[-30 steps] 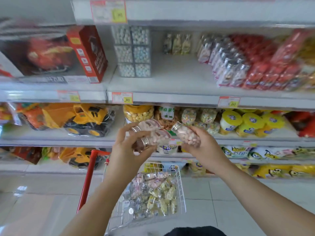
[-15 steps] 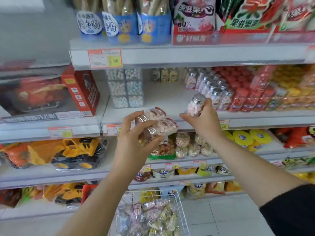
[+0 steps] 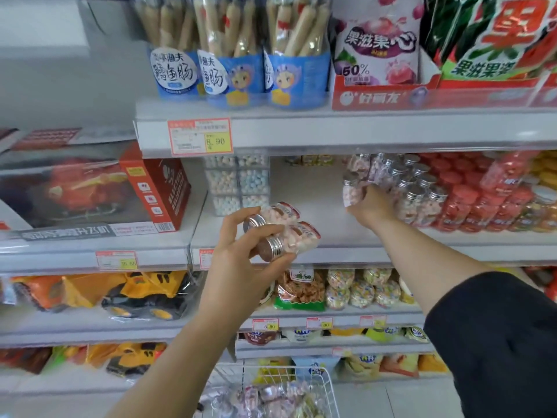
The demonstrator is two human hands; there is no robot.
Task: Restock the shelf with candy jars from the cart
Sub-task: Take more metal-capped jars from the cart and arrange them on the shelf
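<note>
Candy jar [image 3: 349, 193] upright, cap up, right hand [image 3: 373, 208] gripping.

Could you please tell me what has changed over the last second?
The right hand carried its candy jar up and forward, away from the left hand, onto the shelf, where it is upright beside the silver-lidded jars, still gripped. The left hand keeps holding its two jars in front of the shelf edge.
</note>
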